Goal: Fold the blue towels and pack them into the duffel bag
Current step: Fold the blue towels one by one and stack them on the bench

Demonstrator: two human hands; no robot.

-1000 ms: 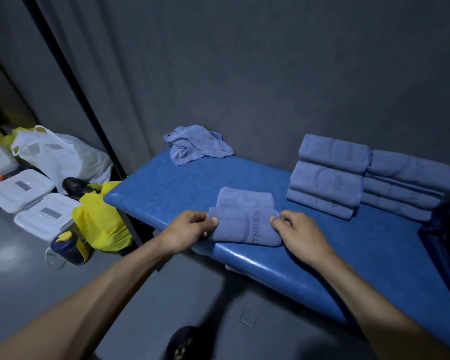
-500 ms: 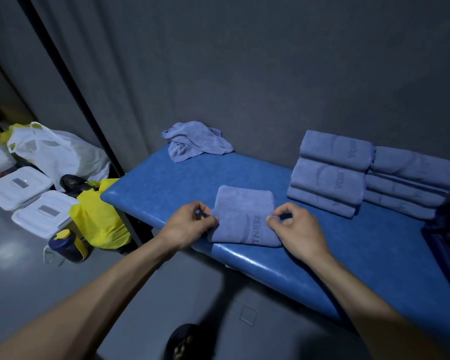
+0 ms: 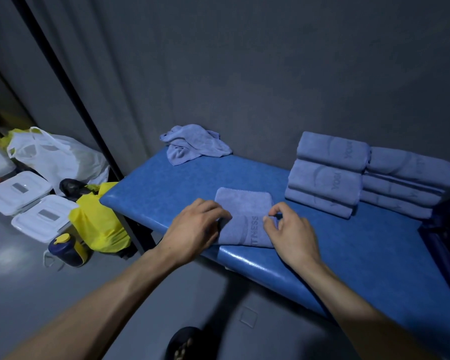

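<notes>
A folded blue towel [image 3: 244, 216] lies flat near the front edge of the blue padded table [image 3: 348, 250]. My left hand [image 3: 195, 227] grips the towel's left edge with curled fingers. My right hand [image 3: 289, 229] pinches the towel's right edge between thumb and forefinger. An unfolded blue towel [image 3: 192, 144] lies crumpled at the table's far left corner. Two stacks of folded towels stand at the back right, the left stack [image 3: 327, 175] and the right stack [image 3: 408, 183]. A dark duffel bag [image 3: 447, 240] shows only in part at the right edge.
On the floor to the left are a white plastic bag [image 3: 55, 157], two white lidded boxes [image 3: 31, 203], a yellow bag [image 3: 99, 224] and a dark bottle with a yellow cap [image 3: 65, 249]. A grey wall stands right behind the table. A shoe [image 3: 185, 344] shows at the bottom.
The upper fold of the towel has been laid out flat. Both hands went from pressing the towel's sides to gripping its edges a little higher.
</notes>
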